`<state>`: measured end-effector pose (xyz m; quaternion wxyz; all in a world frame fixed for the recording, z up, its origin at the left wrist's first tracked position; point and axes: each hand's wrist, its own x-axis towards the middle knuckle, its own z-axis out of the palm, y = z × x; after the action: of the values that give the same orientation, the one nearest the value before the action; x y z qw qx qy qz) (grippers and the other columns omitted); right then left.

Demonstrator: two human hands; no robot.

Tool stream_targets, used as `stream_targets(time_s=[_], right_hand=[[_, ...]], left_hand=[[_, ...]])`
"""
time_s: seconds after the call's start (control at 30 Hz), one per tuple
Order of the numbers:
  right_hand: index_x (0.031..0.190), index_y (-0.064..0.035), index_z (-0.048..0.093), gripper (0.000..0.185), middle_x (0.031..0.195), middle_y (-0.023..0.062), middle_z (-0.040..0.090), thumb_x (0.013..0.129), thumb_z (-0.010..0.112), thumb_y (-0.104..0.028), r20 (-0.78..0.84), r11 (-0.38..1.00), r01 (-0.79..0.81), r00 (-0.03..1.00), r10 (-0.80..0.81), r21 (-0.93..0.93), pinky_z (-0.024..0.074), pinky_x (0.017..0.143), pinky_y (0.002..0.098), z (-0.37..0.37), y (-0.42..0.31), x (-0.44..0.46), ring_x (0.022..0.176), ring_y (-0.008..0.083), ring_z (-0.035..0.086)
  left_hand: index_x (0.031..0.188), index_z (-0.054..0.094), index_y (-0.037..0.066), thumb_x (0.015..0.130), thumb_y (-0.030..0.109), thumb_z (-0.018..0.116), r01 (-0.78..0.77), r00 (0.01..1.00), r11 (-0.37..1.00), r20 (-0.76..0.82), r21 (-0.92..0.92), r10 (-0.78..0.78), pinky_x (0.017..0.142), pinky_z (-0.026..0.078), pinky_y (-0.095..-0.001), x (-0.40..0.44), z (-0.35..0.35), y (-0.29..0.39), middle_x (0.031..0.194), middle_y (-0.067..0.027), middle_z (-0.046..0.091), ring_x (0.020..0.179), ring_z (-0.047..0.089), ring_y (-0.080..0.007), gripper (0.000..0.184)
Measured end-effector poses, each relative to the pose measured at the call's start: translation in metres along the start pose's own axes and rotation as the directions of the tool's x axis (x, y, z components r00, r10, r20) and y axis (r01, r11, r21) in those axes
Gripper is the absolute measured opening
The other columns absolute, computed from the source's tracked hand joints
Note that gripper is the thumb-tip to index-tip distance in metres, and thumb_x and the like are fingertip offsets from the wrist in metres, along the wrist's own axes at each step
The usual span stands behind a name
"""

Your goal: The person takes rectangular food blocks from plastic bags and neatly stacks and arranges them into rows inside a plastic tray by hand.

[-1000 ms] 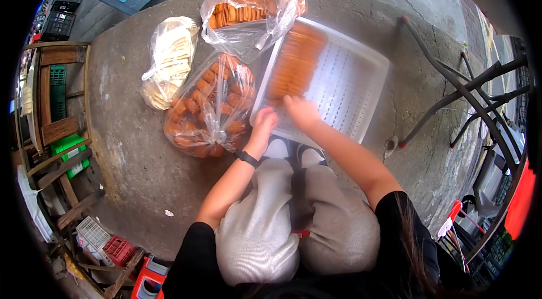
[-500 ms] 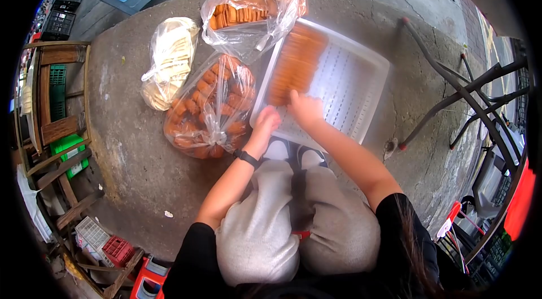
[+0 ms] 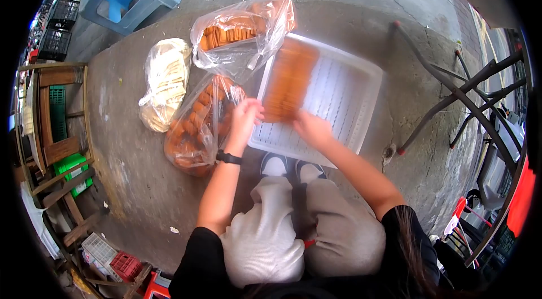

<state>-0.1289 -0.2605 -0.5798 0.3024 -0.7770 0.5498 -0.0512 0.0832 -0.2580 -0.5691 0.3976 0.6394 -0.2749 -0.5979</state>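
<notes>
brown slices (image 3: 289, 81) in white tray (image 3: 344, 90), near end between the partly curled hands (image 3: 314, 129), grip too blurred to judge

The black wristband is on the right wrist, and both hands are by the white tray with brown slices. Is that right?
Not quite: the head view shows the black wristband on the left wrist. The left hand and right hand are by the white tray with brown slices.
</notes>
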Motion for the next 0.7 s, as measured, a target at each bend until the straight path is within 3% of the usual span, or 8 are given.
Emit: stream_targets(time_s=[0.1, 0.23, 0.37, 0.4, 0.5, 0.53, 0.7], right_hand=[[0.083, -0.0081, 0.05, 0.016, 0.075, 0.0092, 0.061, 0.083, 0.051, -0.024, 0.007, 0.996, -0.022, 1.0, 0.021, 0.087, 0.0477, 0.057, 0.0395, -0.006, 0.012, -0.002, 0.067, 0.0285, 0.06], [0.085, -0.0077, 0.052, 0.015, 0.076, 0.0094, 0.061, 0.083, 0.05, -0.022, 0.073, 0.975, -0.112, 0.992, 0.099, 0.194, 0.0474, 0.059, 0.0392, -0.031, 0.013, -0.006, 0.068, 0.0286, 0.06], [0.085, -0.0068, 0.053, 0.014, 0.074, 0.0104, 0.061, 0.083, 0.051, -0.02, 0.11, 0.95, -0.128, 0.989, 0.101, 0.285, 0.0471, 0.06, 0.0387, -0.046, 0.025, -0.011, 0.067, 0.0289, 0.06], [0.085, -0.0064, 0.053, 0.013, 0.074, 0.0111, 0.061, 0.083, 0.051, -0.019, 0.093, 0.939, -0.129, 0.99, 0.104, 0.319, 0.0469, 0.06, 0.0385, -0.047, 0.029, -0.013, 0.067, 0.0289, 0.059], [0.084, -0.0059, 0.054, 0.013, 0.073, 0.0117, 0.061, 0.084, 0.05, -0.019, 0.09, 0.916, -0.151, 0.988, 0.126, 0.371, 0.0468, 0.06, 0.0379, -0.053, 0.037, -0.017, 0.067, 0.0288, 0.06], [0.084, -0.0058, 0.054, 0.013, 0.073, 0.012, 0.061, 0.084, 0.05, -0.019, 0.082, 0.911, -0.157, 0.987, 0.136, 0.382, 0.0468, 0.06, 0.0378, -0.054, 0.04, -0.019, 0.067, 0.0289, 0.059], [0.084, -0.0053, 0.054, 0.014, 0.073, 0.0128, 0.06, 0.083, 0.05, -0.018, 0.086, 0.872, -0.215, 0.977, 0.197, 0.44, 0.0467, 0.06, 0.0375, -0.054, 0.052, -0.023, 0.066, 0.0293, 0.059]], left_hand=[[0.093, 0.055, 0.004, 0.088, 0.007, 0.043, -0.216, 0.975, 0.976, -0.038, 0.024, 0.217, 0.052, 0.043, -0.018, 0.048, -0.004, 0.027, 0.079, -0.005, 0.058, 0.062, 0.054, -0.0088, 0.014], [0.092, 0.055, 0.002, 0.087, 0.004, 0.044, -0.386, 0.877, 0.864, -0.162, 0.323, 0.453, 0.046, 0.042, -0.0195, 0.134, -0.013, 0.049, 0.078, -0.005, 0.058, 0.06, 0.054, -0.0084, 0.013], [0.09, 0.056, 0.002, 0.082, 0.004, 0.049, -0.387, 0.868, 0.796, -0.108, 0.465, 0.485, 0.042, 0.04, -0.0198, 0.21, -0.031, 0.058, 0.073, -0.0039, 0.058, 0.058, 0.055, -0.0079, 0.011], [0.089, 0.057, 0.001, 0.08, 0.004, 0.053, -0.356, 0.856, 0.716, -0.097, 0.6, 0.507, 0.047, 0.044, -0.0239, 0.228, -0.034, 0.052, 0.071, -0.006, 0.059, 0.06, 0.056, -0.0108, 0.01], [0.088, 0.058, 0.0, 0.079, 0.008, 0.057, -0.525, 0.682, 0.39, 0.1, 0.756, 0.724, 0.057, 0.047, -0.0309, 0.252, -0.022, 0.044, 0.073, -0.0102, 0.061, 0.064, 0.058, -0.0182, 0.012], [0.085, 0.059, -0.001, 0.074, 0.02, 0.063, -0.38, 0.753, 0.416, 0.015, 0.826, 0.658, 0.07, 0.045, -0.0414, 0.253, -0.011, 0.05, 0.079, -0.0191, 0.06, 0.078, 0.058, -0.0325, 0.024], [0.088, 0.058, -0.002, 0.073, 0.029, 0.064, -0.255, 0.668, 0.274, -0.035, 0.927, 0.743, 0.077, 0.043, -0.0439, 0.266, 0.034, 0.051, 0.089, -0.0238, 0.058, 0.086, 0.055, -0.0375, 0.035]])
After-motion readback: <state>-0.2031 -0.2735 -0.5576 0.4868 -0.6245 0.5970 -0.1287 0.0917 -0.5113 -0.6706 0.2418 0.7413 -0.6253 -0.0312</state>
